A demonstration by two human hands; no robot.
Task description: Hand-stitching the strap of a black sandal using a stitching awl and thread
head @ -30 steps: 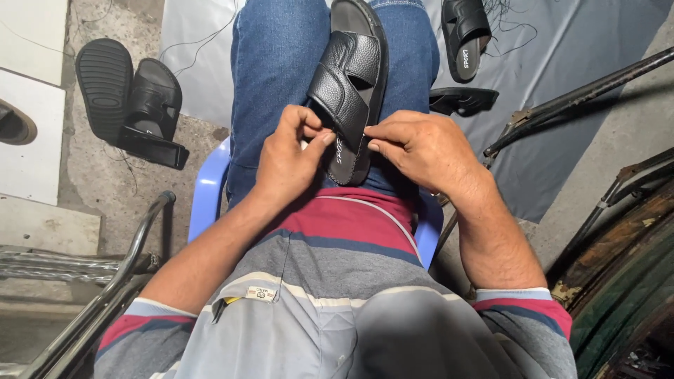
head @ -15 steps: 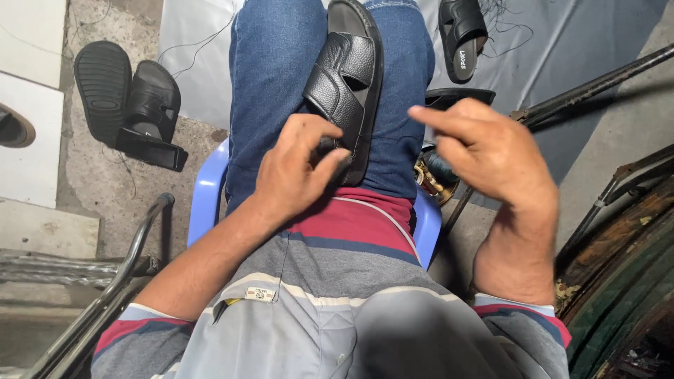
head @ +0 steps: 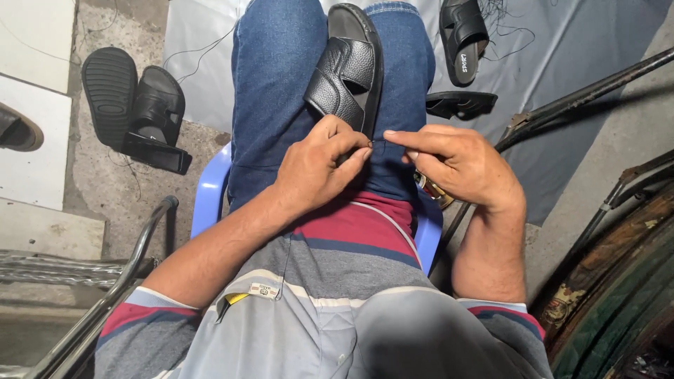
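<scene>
A black leather sandal (head: 347,70) lies sole-down along my lap on blue jeans, heel end toward me. My left hand (head: 319,165) grips the sandal's heel end, thumb and fingers curled over its edge. My right hand (head: 456,165) comes in from the right, its thumb and forefinger pinched on a tiny thin thing that looks like a needle (head: 373,142), right at the sandal's side edge. The fingertips of the two hands almost touch. A pale thread (head: 393,224) curves over my striped shirt below the hands.
I sit on a blue plastic chair (head: 210,193). Two black sandals (head: 137,105) lie on the concrete at the left. Another sandal (head: 462,38) and a loose black sole piece (head: 460,104) rest on a grey sheet (head: 562,63). A metal bar (head: 583,95) runs at the right.
My right hand swung out to the right, away from the sandal, then came back. It is now pinched at the sandal's edge beside my left fingers. My left hand stayed on the heel.
</scene>
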